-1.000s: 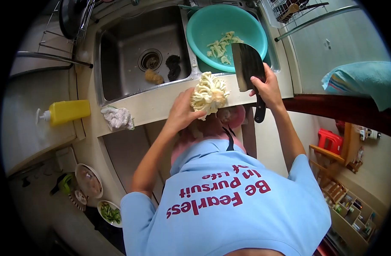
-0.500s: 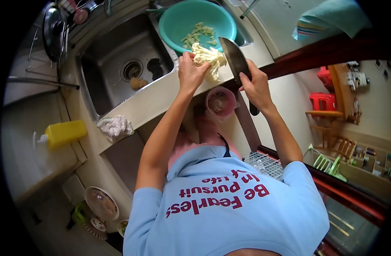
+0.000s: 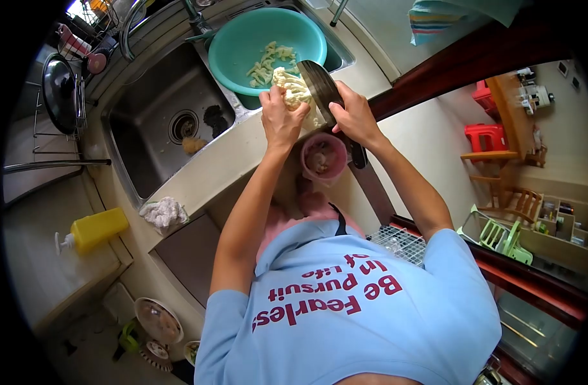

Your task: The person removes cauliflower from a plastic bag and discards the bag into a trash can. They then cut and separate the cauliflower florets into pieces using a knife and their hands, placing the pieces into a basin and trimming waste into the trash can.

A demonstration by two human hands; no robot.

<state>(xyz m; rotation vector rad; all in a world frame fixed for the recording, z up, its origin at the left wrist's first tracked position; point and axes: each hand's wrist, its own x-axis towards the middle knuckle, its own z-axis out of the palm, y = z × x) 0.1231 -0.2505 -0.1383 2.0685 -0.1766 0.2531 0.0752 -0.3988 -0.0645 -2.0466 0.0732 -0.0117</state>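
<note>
My left hand [image 3: 282,120] grips a pale cauliflower [image 3: 294,88] above the front edge of the counter. The fingers of my right hand [image 3: 356,117] wrap around a cleaver [image 3: 318,90], whose wide dark blade stands against the right side of the cauliflower. Its black handle pokes out below my fist. Just behind the cauliflower is a turquoise basin [image 3: 226,52], with several cut cauliflower pieces [image 3: 272,61] lying inside. A pink bin [image 3: 324,158] stands below the counter edge, under my hands.
Left of the basin is a steel sink [image 3: 140,122] holding a dark scrubber [image 3: 215,119] and a tan sponge [image 3: 192,145]. A crumpled cloth [image 3: 163,214] lies on the counter edge. A yellow pump bottle [image 3: 100,229] is farther left. Red stools [image 3: 486,138] show at the right.
The cleaver blade has come in against the cauliflower, where a gap showed before. My view has shifted, so the basin and sink sit farther left.
</note>
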